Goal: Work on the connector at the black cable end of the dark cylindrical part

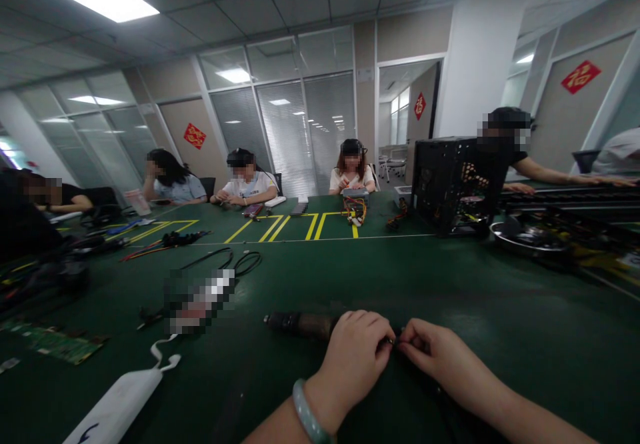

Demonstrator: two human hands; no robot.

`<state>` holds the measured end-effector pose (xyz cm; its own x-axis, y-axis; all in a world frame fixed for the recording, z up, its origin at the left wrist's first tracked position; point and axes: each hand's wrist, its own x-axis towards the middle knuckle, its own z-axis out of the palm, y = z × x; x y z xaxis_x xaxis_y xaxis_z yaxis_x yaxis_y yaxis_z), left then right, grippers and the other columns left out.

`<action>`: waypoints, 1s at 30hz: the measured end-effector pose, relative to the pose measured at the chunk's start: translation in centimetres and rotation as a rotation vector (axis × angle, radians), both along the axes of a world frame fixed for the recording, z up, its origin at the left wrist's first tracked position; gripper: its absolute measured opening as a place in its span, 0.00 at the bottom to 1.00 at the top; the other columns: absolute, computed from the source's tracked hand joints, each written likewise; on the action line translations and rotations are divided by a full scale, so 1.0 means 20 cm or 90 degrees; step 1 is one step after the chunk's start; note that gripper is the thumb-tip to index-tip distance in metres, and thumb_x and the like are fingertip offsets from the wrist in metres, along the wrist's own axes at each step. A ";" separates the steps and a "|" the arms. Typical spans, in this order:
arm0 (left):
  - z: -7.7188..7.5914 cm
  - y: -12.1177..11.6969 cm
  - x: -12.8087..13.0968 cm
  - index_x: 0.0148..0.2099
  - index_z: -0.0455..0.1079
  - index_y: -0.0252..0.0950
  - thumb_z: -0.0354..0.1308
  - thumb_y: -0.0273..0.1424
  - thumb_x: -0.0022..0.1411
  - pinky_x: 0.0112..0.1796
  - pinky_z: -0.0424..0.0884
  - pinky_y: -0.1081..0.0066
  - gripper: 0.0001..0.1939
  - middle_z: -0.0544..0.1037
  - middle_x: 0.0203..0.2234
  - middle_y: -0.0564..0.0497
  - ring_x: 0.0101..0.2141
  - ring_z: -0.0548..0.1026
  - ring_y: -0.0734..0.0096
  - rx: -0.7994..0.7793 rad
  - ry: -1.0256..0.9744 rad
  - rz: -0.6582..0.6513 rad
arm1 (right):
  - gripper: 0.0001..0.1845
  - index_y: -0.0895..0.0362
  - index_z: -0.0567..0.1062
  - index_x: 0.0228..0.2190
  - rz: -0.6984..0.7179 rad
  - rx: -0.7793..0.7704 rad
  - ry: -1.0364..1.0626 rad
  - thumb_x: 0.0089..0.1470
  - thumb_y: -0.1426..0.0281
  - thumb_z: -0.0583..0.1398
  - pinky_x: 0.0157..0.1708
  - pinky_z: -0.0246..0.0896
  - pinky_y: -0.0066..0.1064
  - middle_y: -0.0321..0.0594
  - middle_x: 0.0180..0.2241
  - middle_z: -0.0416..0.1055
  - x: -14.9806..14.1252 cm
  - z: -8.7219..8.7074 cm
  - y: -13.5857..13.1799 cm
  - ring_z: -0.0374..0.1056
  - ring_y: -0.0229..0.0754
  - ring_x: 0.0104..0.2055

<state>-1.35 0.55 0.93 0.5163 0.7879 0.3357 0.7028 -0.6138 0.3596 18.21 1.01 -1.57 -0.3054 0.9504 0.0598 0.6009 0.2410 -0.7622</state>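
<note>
A dark electric screwdriver (305,324) lies level just above or on the green table, its narrow metal tip pointing left. My left hand (357,347) is closed around its rear part, knuckles up, with a pale green bangle at the wrist. At the tool's back end my right hand (433,347) pinches a small dark cable end (398,340) between thumb and fingertips. The two hands nearly meet there. Whether the cable end is seated in the screwdriver is hidden by my fingers. A dark cable seems to run below my right wrist, hard to make out.
A white strip-like case (117,407) and a green circuit board (60,344) lie to the left on the table (280,274). Cables and wires (173,239) are farther back. An open black computer case (445,187) and a metal bowl (525,237) stand right. Several people sit opposite.
</note>
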 end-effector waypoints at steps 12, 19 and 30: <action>-0.01 0.00 0.00 0.40 0.70 0.41 0.57 0.25 0.61 0.48 0.62 0.63 0.06 0.75 0.41 0.55 0.43 0.70 0.66 0.000 -0.011 0.003 | 0.05 0.55 0.73 0.30 -0.007 0.012 -0.004 0.55 0.68 0.58 0.27 0.56 0.25 0.33 0.25 0.72 0.00 -0.01 -0.01 0.67 0.38 0.27; -0.01 0.00 0.00 0.41 0.71 0.43 0.57 0.24 0.61 0.49 0.61 0.63 0.08 0.75 0.43 0.56 0.45 0.70 0.66 0.013 -0.021 -0.016 | 0.04 0.55 0.72 0.29 -0.029 0.017 -0.005 0.55 0.69 0.58 0.26 0.56 0.25 0.33 0.25 0.73 0.00 -0.02 -0.01 0.68 0.38 0.28; -0.01 0.00 0.00 0.40 0.68 0.41 0.60 0.26 0.59 0.48 0.62 0.62 0.06 0.75 0.42 0.55 0.43 0.71 0.66 -0.010 -0.034 0.019 | 0.04 0.54 0.73 0.30 -0.021 0.009 -0.015 0.56 0.68 0.58 0.26 0.55 0.25 0.32 0.26 0.73 0.00 -0.02 -0.01 0.68 0.38 0.28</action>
<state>-1.35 0.46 0.75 0.4741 0.8082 0.3492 0.7002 -0.5866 0.4070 18.30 0.85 -1.94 -0.2746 0.9593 0.0662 0.6263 0.2307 -0.7447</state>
